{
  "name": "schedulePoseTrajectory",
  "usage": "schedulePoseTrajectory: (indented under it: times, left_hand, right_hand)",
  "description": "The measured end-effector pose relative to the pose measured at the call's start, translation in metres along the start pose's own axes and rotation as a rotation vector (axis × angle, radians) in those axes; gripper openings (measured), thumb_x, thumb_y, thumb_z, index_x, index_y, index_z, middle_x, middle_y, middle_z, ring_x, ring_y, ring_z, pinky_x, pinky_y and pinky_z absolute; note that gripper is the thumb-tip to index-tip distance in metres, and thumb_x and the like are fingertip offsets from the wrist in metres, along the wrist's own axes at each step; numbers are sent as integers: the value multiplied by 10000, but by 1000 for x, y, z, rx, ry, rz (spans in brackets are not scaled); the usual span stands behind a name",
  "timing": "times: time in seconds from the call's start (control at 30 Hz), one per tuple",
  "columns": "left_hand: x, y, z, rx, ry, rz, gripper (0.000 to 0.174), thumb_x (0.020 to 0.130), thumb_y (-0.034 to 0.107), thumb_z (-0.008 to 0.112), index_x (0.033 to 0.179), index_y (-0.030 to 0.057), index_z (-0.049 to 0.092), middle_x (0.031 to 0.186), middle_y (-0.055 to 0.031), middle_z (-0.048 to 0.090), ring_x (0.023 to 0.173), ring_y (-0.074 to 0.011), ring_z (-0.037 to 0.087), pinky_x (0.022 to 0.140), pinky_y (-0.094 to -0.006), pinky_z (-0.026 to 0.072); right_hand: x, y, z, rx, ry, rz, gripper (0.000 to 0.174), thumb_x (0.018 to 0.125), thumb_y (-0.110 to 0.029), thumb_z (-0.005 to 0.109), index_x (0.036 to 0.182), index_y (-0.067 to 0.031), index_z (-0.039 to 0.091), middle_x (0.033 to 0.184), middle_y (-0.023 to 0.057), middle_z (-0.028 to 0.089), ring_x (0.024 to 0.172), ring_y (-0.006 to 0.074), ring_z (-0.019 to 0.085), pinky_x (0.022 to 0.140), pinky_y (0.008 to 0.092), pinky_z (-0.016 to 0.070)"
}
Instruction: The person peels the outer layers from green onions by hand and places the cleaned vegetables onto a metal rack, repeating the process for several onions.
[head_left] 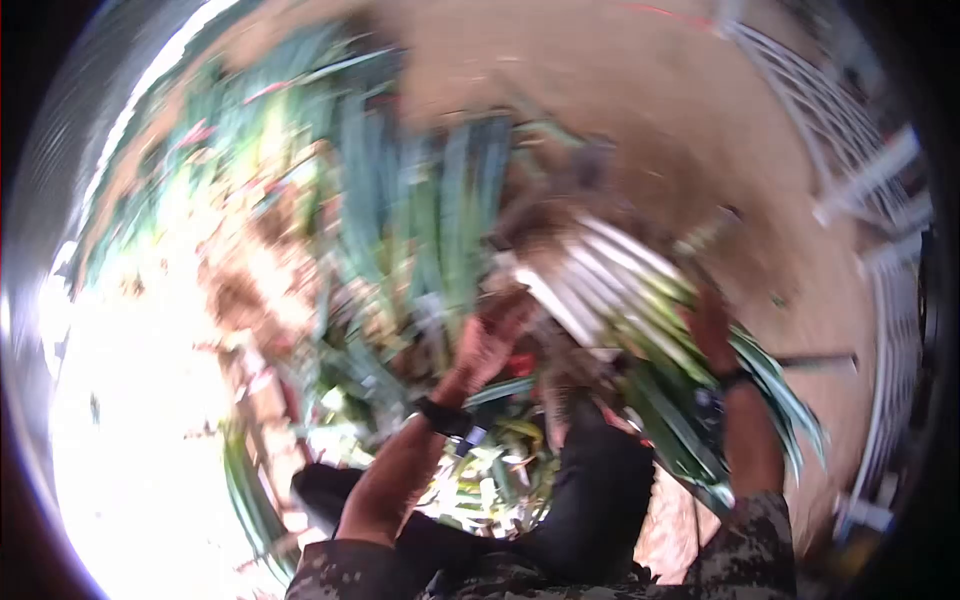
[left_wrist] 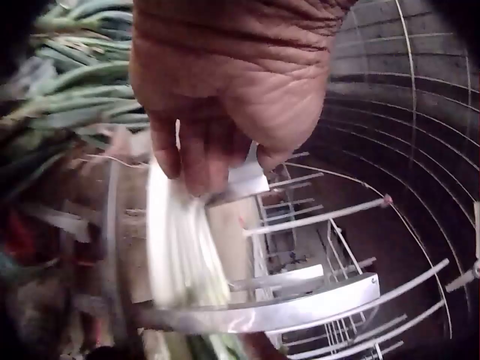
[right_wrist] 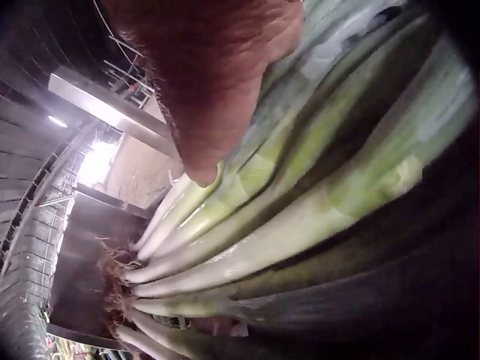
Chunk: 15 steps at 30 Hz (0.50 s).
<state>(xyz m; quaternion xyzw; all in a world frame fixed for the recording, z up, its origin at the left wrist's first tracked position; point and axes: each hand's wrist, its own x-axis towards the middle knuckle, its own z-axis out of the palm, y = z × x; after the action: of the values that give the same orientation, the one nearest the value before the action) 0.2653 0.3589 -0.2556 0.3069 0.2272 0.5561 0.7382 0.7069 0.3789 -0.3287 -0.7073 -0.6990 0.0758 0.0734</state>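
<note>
A bundle of leeks (head_left: 600, 280) lies slanting in front of me, white stalks at upper left and green leaves at lower right. My right hand (head_left: 712, 325) grips the bundle around the pale green part; in the right wrist view a fingertip (right_wrist: 202, 176) presses on the stalks. Stringy roots (right_wrist: 116, 281) lie close against a dark metal plate (right_wrist: 82, 259). My left hand (head_left: 495, 330) is at the white end, its fingers (left_wrist: 202, 165) extended down onto the stalks (left_wrist: 184, 240). A shiny metal strip (left_wrist: 300, 307) crosses the bundle below them.
Many leeks (head_left: 420, 190) lie heaped at left and far left, with soil about their roots. Loose leaves (head_left: 500, 470) lie between my legs. White lattice racks (head_left: 830, 110) stand along the right. A thin bar (head_left: 820, 361) sticks out right of the bundle. Bare brown ground (head_left: 560, 60) stretches ahead.
</note>
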Motion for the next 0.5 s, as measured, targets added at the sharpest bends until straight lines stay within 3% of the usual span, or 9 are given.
schedulePoseTrajectory:
  times: [0.07,0.1,0.13,0.2,0.23,0.3,0.4,0.43,0.5]
  left_hand:
    - [-65,7,-35,835,215,-116,325,980,193,578,1213,-31,617,1156,-103,680,990,-178,663,896,-292,513]
    - [-96,11,-42,766,362,-229,330,966,225,601,1163,-39,630,987,-72,704,886,-158,661,824,-275,512]
    - [-128,6,-64,857,468,-250,352,953,268,619,1141,-28,654,928,-57,707,858,-139,660,765,-275,512]
    - [-183,5,-97,856,617,-415,349,950,283,611,1132,-8,673,920,-77,719,837,-158,678,735,-306,522]
    - [-206,2,-123,1210,527,-492,350,923,324,617,1117,46,703,891,-101,730,839,-203,703,752,-346,541]
    - [-243,-3,-154,993,623,-564,356,886,358,624,1073,72,720,869,-124,730,837,-254,711,760,-381,549]
    - [-273,-22,-204,1236,645,-456,236,893,273,594,1026,139,736,868,-114,724,805,-298,703,701,-414,553]
    - [-277,-27,-220,1320,517,-259,209,890,244,585,1004,142,728,869,-118,709,790,-330,689,681,-445,546]
    - [-268,-22,-226,1296,486,-195,215,882,254,584,994,124,713,868,-123,696,795,-369,677,679,-485,534]
  right_hand:
    - [11,14,-9,-22,63,-26,689,900,-425,655,1388,17,452,1342,275,527,1263,444,483,1069,525,362]
    - [12,6,-24,-74,118,9,608,917,-389,640,1333,38,519,1334,276,549,1244,431,513,1066,505,376]
    - [15,-20,-54,62,108,72,577,927,-362,634,1327,42,534,1327,274,559,1240,417,527,1058,475,398]
    - [28,-32,-80,307,101,64,580,937,-346,631,1356,39,521,1359,225,563,1259,346,541,1040,408,427]
    - [35,-50,-101,435,123,70,576,940,-348,632,1358,35,525,1360,197,575,1253,316,553,1033,388,436]
    - [40,-110,-145,890,101,105,525,959,-330,619,1351,11,547,1327,127,611,1184,247,596,994,347,461]
    - [-7,-276,-246,1144,74,-143,455,988,-294,576,1350,-18,559,1279,121,635,1108,202,626,949,314,490]
    - [-25,-321,-267,1215,62,-192,440,993,-280,567,1350,-22,560,1269,135,639,1090,195,634,934,305,498]
    - [-50,-380,-280,1433,-12,-354,420,988,-251,565,1337,-17,565,1199,155,666,1010,196,664,891,306,522]
